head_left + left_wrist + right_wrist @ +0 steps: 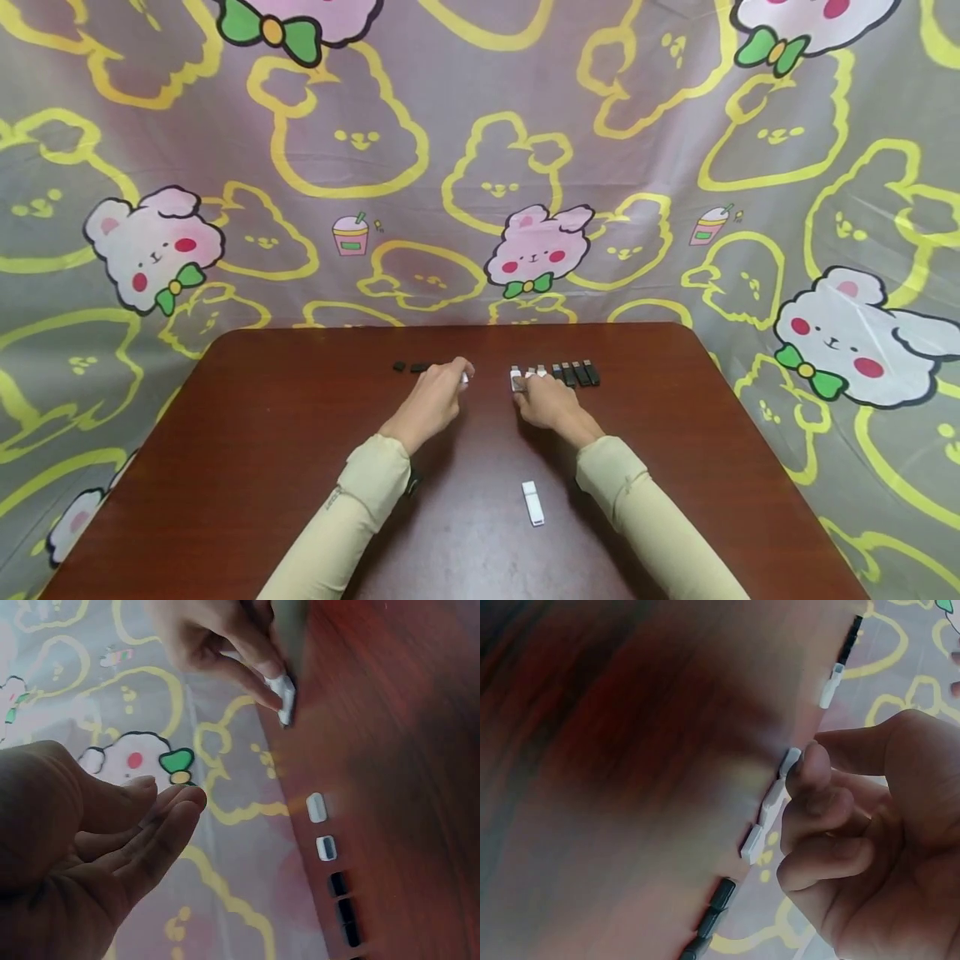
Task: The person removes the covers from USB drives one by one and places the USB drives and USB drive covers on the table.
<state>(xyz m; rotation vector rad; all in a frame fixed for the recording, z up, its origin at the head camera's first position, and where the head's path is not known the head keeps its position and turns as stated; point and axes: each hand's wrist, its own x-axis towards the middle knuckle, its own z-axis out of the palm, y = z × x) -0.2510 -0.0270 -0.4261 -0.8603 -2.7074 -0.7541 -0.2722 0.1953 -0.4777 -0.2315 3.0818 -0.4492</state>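
Observation:
At the far side of the table, my right hand (551, 402) pinches a white USB stick (790, 760) between thumb and index finger, low at the tabletop. More white USB sticks (772, 804) stand in line beside it, partly covered by the fingers in the head view. My left hand (432, 396) hovers by a row of small caps, fingers fairly straight and thumb near the fingertips, with nothing visible between them. Two white caps (316, 808) lie nearest the right hand in that row, followed by several black caps (344, 910).
Several black USB sticks (576, 373) continue the line to the right, metal plugs pointing away. Closer to me, one white USB stick (532, 503) lies alone on the brown table (247, 467). A patterned curtain (420, 167) hangs just past the far edge.

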